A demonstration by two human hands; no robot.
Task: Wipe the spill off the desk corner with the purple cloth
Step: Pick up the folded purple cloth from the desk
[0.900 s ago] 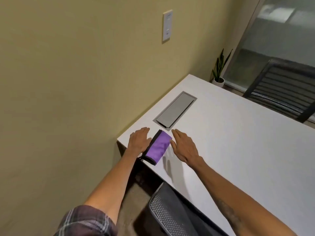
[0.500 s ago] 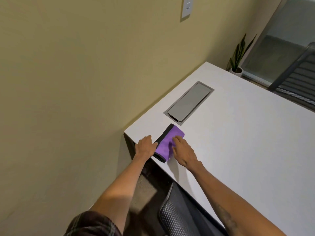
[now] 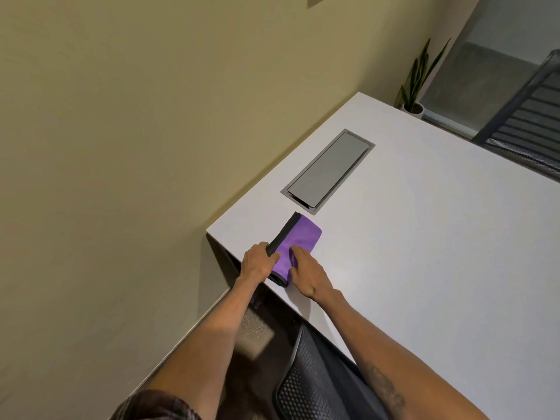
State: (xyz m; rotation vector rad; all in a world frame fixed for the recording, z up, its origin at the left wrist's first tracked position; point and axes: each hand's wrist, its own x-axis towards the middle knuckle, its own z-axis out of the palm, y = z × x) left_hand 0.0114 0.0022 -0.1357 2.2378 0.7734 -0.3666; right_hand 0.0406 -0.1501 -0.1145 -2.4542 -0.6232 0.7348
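Two bare forearms reach forward from the lower edge of the head view toward the near corner of the white table. At the far left stands the yellow wall, which runs along the table's left side. Next comes the left arm, with a plaid sleeve at its upper part; it stretches up and to the right. The left hand lies palm down at the table's front edge, its fingers curled over the black border of the purple cloth, so its grip is closed on the cloth's left side. The folded cloth lies flat on the table at this corner, long and narrow, and it points away toward the grey metal cover plate set into the tabletop, near it but not touching. Just to the right, the right hand presses on the cloth with flat, spread fingers; its grip is wide, holding nothing. The right forearm shows a dark tattoo, too blurred to read. Below, a black mesh chair stands at the table's edge. Farther right, a small potted plant stands beyond the far corner, and a second dark chair is at the right border. No writing is legible anywhere.
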